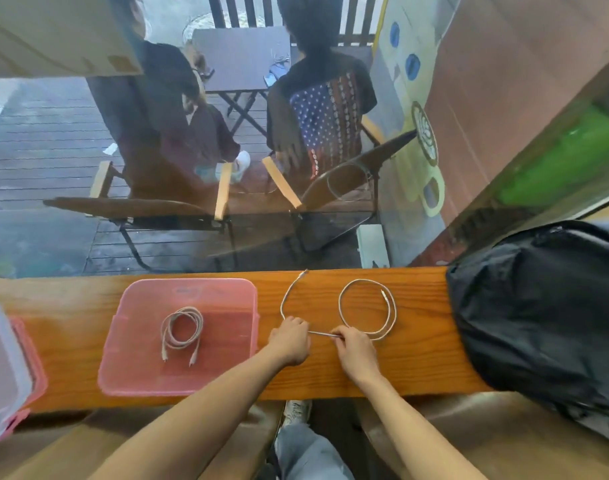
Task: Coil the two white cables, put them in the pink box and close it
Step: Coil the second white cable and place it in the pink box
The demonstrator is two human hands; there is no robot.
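One white cable [182, 327] already lies coiled inside the pink box [227, 372], at the left of the wooden counter [417, 368]. The second cable [393, 306] is on the counter just right of the box. The left hand [289, 341] and right hand [355, 351] each pinch it, with a short straight stretch running left-right between them. From the right hand a loop curls away to the far right; from the left hand a free tail arcs toward the far edge (its plug nearly at the glass). That tail probably gets gathered next, and the left hand is nearer to it. The lid [2, 368] waits at far left.
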